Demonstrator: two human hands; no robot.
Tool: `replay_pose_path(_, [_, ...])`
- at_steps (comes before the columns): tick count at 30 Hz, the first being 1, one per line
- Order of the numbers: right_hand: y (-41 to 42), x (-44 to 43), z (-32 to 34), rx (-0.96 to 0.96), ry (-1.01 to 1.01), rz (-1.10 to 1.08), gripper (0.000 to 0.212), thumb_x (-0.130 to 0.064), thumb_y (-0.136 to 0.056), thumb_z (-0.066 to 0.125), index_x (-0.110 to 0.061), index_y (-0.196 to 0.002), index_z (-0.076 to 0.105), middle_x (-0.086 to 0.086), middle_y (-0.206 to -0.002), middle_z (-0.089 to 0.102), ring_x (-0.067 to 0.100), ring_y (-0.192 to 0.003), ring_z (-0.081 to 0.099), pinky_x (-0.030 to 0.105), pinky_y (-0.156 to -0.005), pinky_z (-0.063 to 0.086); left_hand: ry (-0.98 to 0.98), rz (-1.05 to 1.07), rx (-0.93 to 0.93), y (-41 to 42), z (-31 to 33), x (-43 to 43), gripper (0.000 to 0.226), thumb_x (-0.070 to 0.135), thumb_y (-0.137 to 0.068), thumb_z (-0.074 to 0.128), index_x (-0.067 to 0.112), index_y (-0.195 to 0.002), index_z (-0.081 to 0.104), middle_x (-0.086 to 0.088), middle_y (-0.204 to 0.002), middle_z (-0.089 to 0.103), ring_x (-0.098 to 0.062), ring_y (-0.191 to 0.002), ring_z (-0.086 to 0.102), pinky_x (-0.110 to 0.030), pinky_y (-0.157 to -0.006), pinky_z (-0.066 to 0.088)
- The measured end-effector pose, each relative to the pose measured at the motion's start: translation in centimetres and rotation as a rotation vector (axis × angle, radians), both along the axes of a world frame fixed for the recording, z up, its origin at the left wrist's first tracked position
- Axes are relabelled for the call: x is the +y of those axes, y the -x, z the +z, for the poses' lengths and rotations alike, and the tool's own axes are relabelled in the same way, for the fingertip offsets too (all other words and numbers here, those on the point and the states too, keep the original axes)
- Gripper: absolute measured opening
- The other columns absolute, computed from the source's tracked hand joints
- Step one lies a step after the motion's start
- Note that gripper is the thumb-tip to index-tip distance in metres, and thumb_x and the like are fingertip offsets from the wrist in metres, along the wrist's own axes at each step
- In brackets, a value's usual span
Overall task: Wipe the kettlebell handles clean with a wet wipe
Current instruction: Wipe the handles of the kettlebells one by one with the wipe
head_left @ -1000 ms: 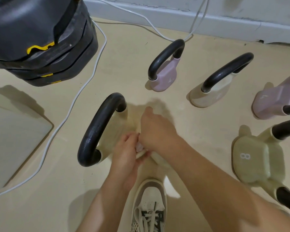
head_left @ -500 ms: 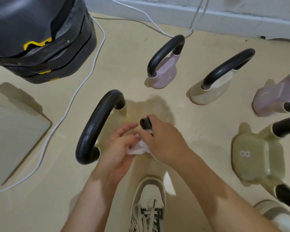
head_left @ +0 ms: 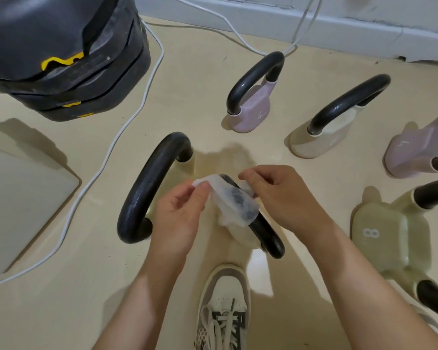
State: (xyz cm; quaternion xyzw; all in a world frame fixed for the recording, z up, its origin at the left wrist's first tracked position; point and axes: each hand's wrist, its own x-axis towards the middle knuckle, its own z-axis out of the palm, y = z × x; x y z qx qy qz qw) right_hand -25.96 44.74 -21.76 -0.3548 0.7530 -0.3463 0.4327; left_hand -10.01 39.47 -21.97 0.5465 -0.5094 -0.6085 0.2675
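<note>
Kettlebell handle [head_left: 266, 231], on the floor [head_left: 99, 286] by a shoe [head_left: 225, 299], seemingly at the start of wiping: left hand [head_left: 177, 215] and right hand [head_left: 286, 198] each pinch an end of the wet wipe [head_left: 235, 205] draped over it, next probably rubbing along it.

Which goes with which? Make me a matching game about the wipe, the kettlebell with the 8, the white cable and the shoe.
Things:
1. wet wipe
2. kettlebell marked 8
3. white cable
4. shoe

Where or how:
A. pale green, at the right
B. at the bottom edge, laces showing
C. draped over a black handle, pinched by the left hand and right hand
D. trails past the black weight stack

Pairs: 1-C, 2-A, 3-D, 4-B
</note>
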Motion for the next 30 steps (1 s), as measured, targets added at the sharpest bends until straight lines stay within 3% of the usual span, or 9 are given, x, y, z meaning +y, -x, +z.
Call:
replay_pose_path(4, [1.1, 0.1, 3.0, -0.199, 0.055, 0.168, 0.022, -0.033, -0.09, 0.064, -0.03, -0.111, 0.07, -0.011, -0.113, 0.064, -0.001, -0.108, 0.058, 0.021, -0.095, 0.045, 0.199, -0.137, 0.157, 1.6, 4.1, -0.2, 0.012, 0.017, -0.087, 0.06, 0.009, -0.085, 0.069, 0.007, -0.071, 0.068, -0.001, -0.066, 0.063, -0.013, -0.061, 0.048])
replay_pose_path(8, [1.7, 0.1, 3.6, -0.529, 0.134, 0.201, 0.027, -0.023, -0.084, 0.07, -0.011, -0.108, 0.071, 0.021, -0.099, 0.069, 0.023, -0.091, 0.068, 0.033, -0.091, 0.054, 0.208, -0.061, 0.206, 2.5, 5.5, -2.0, 0.013, 0.029, -0.078, 0.067, 0.017, -0.077, 0.066, 0.009, -0.063, 0.06, -0.004, -0.059, 0.054, -0.015, -0.055, 0.045])
replay_pose_path(11, [1.7, 0.4, 3.1, -0.667, 0.137, 0.117, 0.024, -0.032, -0.08, 0.07, -0.012, -0.093, 0.073, 0.009, -0.081, 0.067, 0.019, -0.083, 0.065, 0.035, -0.089, 0.052, 0.202, -0.099, 0.163, 2.8, 5.6, -2.5, 0.013, 0.033, -0.075, 0.07, 0.02, -0.077, 0.07, -0.002, -0.069, 0.059, -0.009, -0.062, 0.055, -0.018, -0.055, 0.046])
replay_pose_path(14, [1.4, 0.9, 3.1, -0.727, 0.132, 0.093, 0.036, -0.031, -0.079, 0.075, -0.004, -0.102, 0.066, 0.011, -0.096, 0.069, 0.023, -0.093, 0.066, 0.038, -0.087, 0.051, 0.154, -0.263, 0.145, 3.0, 5.6, -2.1, 0.012, 0.026, -0.079, 0.069, 0.015, -0.084, 0.073, 0.003, -0.074, 0.069, -0.008, -0.07, 0.064, -0.021, -0.063, 0.052])
replay_pose_path(17, [1.5, 1.1, 3.5, -0.771, 0.094, 0.01, 0.045, -0.015, -0.08, 0.074, -0.001, -0.119, 0.059, 0.022, -0.111, 0.069, 0.036, -0.098, 0.066, 0.05, -0.091, 0.05, 0.074, -0.363, 0.108, 2.8, 5.6, -1.6, 0.02, 0.032, -0.086, 0.065, 0.018, -0.096, 0.076, -0.005, -0.088, 0.074, -0.023, -0.084, 0.07, -0.041, -0.075, 0.058])
replay_pose_path(19, [1.8, 1.4, 3.9, -0.751, 0.053, 0.002, 0.042, -0.014, -0.077, 0.077, -0.002, -0.114, 0.063, 0.031, -0.111, 0.066, 0.041, -0.094, 0.06, 0.052, -0.095, 0.044, 0.05, -0.387, 0.087, 2.6, 5.8, -1.6, 0.022, 0.035, -0.087, 0.064, 0.02, -0.1, 0.075, -0.014, -0.092, 0.072, -0.03, -0.086, 0.069, -0.045, -0.077, 0.058])
replay_pose_path(22, [3.1, 2.1, 4.4, -0.683, -0.001, -0.059, 0.032, -0.018, -0.073, 0.075, 0.001, -0.098, 0.069, 0.03, -0.094, 0.066, 0.032, -0.082, 0.055, 0.037, -0.075, 0.048, 0.033, -0.478, 0.026, 1.9, 5.7, -2.0, 0.029, 0.026, -0.081, 0.075, 0.029, -0.109, 0.069, -0.023, -0.092, 0.065, -0.031, -0.082, 0.066, -0.041, -0.077, 0.056])
replay_pose_path(27, [4.1, 2.5, 3.6, -0.356, -0.165, -0.224, 0.011, -0.015, -0.083, 0.069, -0.005, -0.087, 0.071, 0.008, -0.066, 0.049, 0.014, -0.051, 0.035, 0.024, -0.048, 0.022, 0.045, -0.671, -0.218, -0.1, 4.8, -2.2, 0.036, 0.007, -0.083, 0.068, 0.035, -0.105, 0.064, -0.003, -0.08, 0.061, -0.014, -0.07, 0.058, -0.019, -0.064, 0.049])
replay_pose_path(30, [3.4, 1.8, 2.7, -0.001, -0.33, -0.205, 0.034, -0.029, -0.084, 0.066, -0.017, -0.116, 0.063, 0.007, -0.101, 0.062, 0.016, -0.08, 0.059, 0.026, -0.066, 0.047, 0.192, -0.582, -0.378, -0.2, 3.5, -2.1, 0.036, 0.006, -0.085, 0.064, 0.035, -0.106, 0.061, 0.009, -0.095, 0.063, -0.007, -0.085, 0.061, -0.014, -0.071, 0.049])
